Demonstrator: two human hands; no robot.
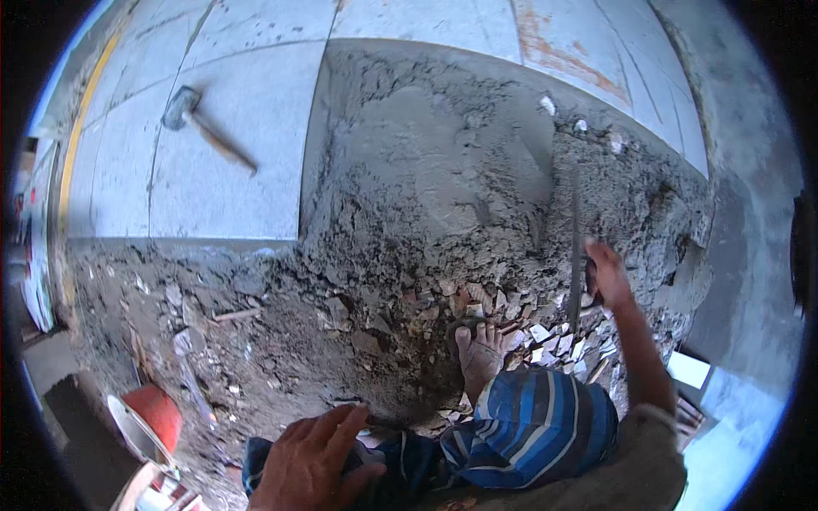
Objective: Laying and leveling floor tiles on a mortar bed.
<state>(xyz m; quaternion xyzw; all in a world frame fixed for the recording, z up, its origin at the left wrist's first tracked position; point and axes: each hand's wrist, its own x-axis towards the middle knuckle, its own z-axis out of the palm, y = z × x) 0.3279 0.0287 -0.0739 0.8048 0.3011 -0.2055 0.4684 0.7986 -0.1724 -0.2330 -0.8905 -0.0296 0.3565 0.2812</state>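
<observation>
My right hand grips a long, straight grey bar, which runs upright in the picture across the rough wet mortar bed. Left of the bar lies a smoother patch of mortar. At the lower edge, my left hand hangs over my leg in striped blue cloth, its fingers loosely spread. My bare foot is on the rubble of broken pieces below the mortar.
Large grey tiles border the bed at the top and left. A mallet rests on the left tiles. A red bucket lies tipped at lower left. A concrete strip runs along the right side.
</observation>
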